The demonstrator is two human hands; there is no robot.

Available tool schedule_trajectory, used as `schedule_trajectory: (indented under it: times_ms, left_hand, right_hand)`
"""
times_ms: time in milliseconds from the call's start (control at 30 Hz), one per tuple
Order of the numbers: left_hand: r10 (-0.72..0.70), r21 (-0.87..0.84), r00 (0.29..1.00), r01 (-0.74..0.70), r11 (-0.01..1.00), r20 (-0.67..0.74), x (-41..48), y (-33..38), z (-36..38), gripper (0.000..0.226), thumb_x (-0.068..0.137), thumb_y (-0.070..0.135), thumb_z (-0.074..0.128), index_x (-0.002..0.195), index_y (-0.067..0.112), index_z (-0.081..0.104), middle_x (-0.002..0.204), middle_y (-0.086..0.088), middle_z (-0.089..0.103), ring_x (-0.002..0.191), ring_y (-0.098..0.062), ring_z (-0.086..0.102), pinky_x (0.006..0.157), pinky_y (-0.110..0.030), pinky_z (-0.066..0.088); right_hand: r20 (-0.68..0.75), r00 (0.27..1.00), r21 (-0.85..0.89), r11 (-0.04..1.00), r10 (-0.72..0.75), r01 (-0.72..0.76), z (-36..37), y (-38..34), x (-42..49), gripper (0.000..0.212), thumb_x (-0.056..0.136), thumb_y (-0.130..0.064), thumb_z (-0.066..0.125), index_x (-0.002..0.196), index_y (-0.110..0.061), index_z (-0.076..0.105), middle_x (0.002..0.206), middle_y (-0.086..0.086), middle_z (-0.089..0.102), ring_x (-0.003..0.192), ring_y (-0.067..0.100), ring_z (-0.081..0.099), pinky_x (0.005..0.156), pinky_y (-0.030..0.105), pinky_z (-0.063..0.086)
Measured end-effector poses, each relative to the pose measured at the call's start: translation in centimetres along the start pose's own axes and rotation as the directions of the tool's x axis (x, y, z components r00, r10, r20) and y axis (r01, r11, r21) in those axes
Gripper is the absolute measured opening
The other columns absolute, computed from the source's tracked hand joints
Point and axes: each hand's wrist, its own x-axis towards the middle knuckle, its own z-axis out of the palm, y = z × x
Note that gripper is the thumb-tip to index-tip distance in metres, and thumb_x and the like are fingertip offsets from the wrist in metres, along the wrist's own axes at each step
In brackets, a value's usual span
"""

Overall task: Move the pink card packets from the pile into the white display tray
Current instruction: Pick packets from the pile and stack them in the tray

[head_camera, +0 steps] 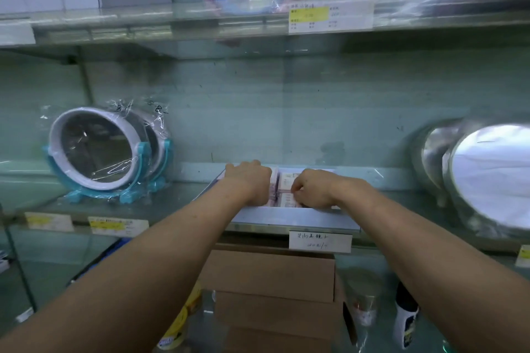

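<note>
A white display tray (295, 219) sits on the glass shelf at the centre, its front wall facing me. Inside it lie several pink card packets (286, 180) in rows. My left hand (249, 180) rests knuckles-up over the left row, fingers curled down onto the packets and hiding them. My right hand (311, 190) is over the right side of the tray, its fingers pinched on the edge of a packet near the front. No separate pile of packets is in view.
A round mirror on a blue stand (99, 152), wrapped in plastic, stands at the left. A large round mirror (487, 175) stands at the right. Brown cardboard boxes (269, 275) are stacked below the shelf. Price labels (319, 242) hang on the shelf edge.
</note>
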Motion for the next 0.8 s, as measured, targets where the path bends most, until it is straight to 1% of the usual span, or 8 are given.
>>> schedule_trajectory:
  times_ms: [67, 133, 233, 300, 500, 600, 733, 800]
  left_hand:
    - [-0.013, -0.009, 1.000, 0.013, 1.000, 0.010, -0.4, -0.1, -0.6, 0.042, 0.092, 0.026, 0.048, 0.134, 0.022, 0.045, 0.138, -0.004, 0.043, 0.125, -0.027, 0.045, 0.104, -0.046, 0.030]
    - [-0.038, -0.051, 0.998, 0.036, 0.998, -0.042, -1.1, -0.5, -1.2, 0.042, 0.093, 0.028, 0.049, 0.134, 0.022, 0.046, 0.138, -0.004, 0.044, 0.124, -0.027, 0.046, 0.102, -0.044, 0.032]
    - [-0.082, -0.089, 0.984, 0.069, 0.994, -0.155, -2.6, -1.6, -1.9, 0.040, 0.092, 0.030, 0.050, 0.131, 0.022, 0.050, 0.133, -0.006, 0.046, 0.118, -0.029, 0.050, 0.099, -0.042, 0.034]
    - [-0.123, -0.083, 0.975, 0.109, 0.990, -0.183, -3.6, -2.6, -2.1, 0.038, 0.091, 0.031, 0.050, 0.128, 0.021, 0.053, 0.129, -0.006, 0.048, 0.115, -0.028, 0.051, 0.097, -0.040, 0.035]
    - [-0.255, -0.051, 0.939, 0.250, 0.967, -0.231, -6.2, -6.0, -2.8, 0.031, 0.089, 0.028, 0.055, 0.117, 0.018, 0.063, 0.121, -0.004, 0.061, 0.109, -0.026, 0.057, 0.091, -0.037, 0.042]
    - [-0.278, -0.037, 0.936, 0.277, 0.960, -0.218, -7.3, -7.7, -3.1, 0.035, 0.089, 0.027, 0.054, 0.123, 0.018, 0.059, 0.126, -0.007, 0.056, 0.113, -0.026, 0.054, 0.093, -0.040, 0.042]
    - [-0.331, -0.025, 0.937, 0.330, 0.943, -0.113, -8.7, -10.0, -2.9, 0.047, 0.091, 0.024, 0.052, 0.137, 0.020, 0.045, 0.137, -0.011, 0.041, 0.126, -0.031, 0.042, 0.099, -0.046, 0.036]
    - [-0.355, -0.027, 0.932, 0.354, 0.935, -0.078, -9.2, -11.2, -2.5, 0.049, 0.090, 0.025, 0.053, 0.137, 0.020, 0.043, 0.138, -0.012, 0.039, 0.126, -0.032, 0.041, 0.100, -0.048, 0.035]
  right_hand:
    - [-0.022, 1.000, -0.004, 1.000, -0.015, 0.015, -0.3, -0.4, -0.4, 0.036, 0.091, -0.015, 0.042, 0.121, -0.018, 0.062, 0.127, 0.003, 0.058, 0.113, 0.025, 0.055, 0.098, 0.040, 0.045]
    - [-0.084, 0.995, 0.022, 0.998, -0.052, 0.054, -0.5, -0.7, -0.9, 0.034, 0.092, -0.017, 0.043, 0.121, -0.017, 0.060, 0.129, 0.005, 0.056, 0.115, 0.026, 0.053, 0.099, 0.039, 0.044]
    - [-0.208, 0.970, 0.039, 0.990, -0.124, 0.135, -1.0, -1.7, -1.9, 0.030, 0.092, -0.020, 0.046, 0.115, -0.017, 0.064, 0.125, 0.006, 0.059, 0.111, 0.027, 0.055, 0.094, 0.039, 0.046]
    - [-0.266, 0.950, 0.037, 0.984, -0.161, 0.177, -1.3, -2.9, -2.5, 0.030, 0.092, -0.020, 0.045, 0.114, -0.018, 0.066, 0.122, 0.004, 0.062, 0.110, 0.026, 0.056, 0.092, 0.038, 0.047]
    - [-0.332, 0.903, 0.036, 0.953, -0.273, 0.301, -1.3, -7.4, -2.9, 0.030, 0.092, -0.021, 0.043, 0.110, -0.017, 0.068, 0.117, 0.005, 0.065, 0.105, 0.027, 0.058, 0.087, 0.036, 0.049]
    - [-0.328, 0.885, 0.028, 0.933, -0.330, 0.358, -1.4, -9.6, -2.9, 0.030, 0.093, -0.020, 0.043, 0.110, -0.015, 0.068, 0.118, 0.007, 0.064, 0.106, 0.029, 0.056, 0.087, 0.037, 0.049]
    - [-0.317, 0.872, 0.021, 0.916, -0.373, 0.400, -1.3, -12.7, -2.7, 0.029, 0.093, -0.022, 0.046, 0.111, -0.013, 0.067, 0.120, 0.011, 0.062, 0.110, 0.031, 0.055, 0.090, 0.038, 0.048]
    - [-0.296, 0.875, 0.035, 0.912, -0.382, 0.410, -1.1, -14.3, -2.5, 0.029, 0.092, -0.024, 0.048, 0.113, -0.014, 0.066, 0.122, 0.010, 0.061, 0.112, 0.031, 0.055, 0.092, 0.039, 0.047]
